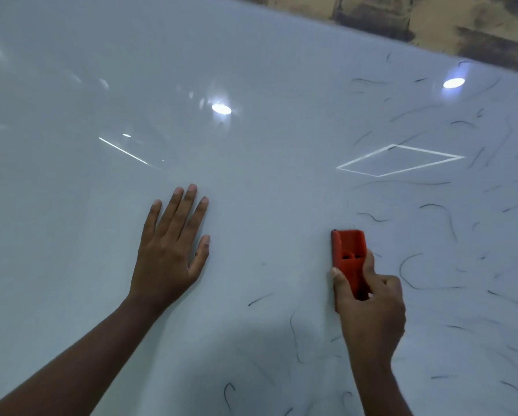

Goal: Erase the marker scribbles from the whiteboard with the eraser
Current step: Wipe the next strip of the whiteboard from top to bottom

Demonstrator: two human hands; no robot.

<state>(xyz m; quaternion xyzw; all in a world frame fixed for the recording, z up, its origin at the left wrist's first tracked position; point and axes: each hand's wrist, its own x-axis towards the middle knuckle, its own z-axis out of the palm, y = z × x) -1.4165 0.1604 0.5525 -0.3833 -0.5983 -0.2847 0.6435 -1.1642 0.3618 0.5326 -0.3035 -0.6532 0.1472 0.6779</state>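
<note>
Right hand grips the red eraser flat on the whiteboard, covering its lower half. Left hand lies flat, fingers spread. Scribbles fill the board's right side, cut off at the edges and smeared faint.

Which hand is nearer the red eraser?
Right. The right hand grips the red eraser by its lower end; the left hand rests flat on the whiteboard, well apart from it.
</note>
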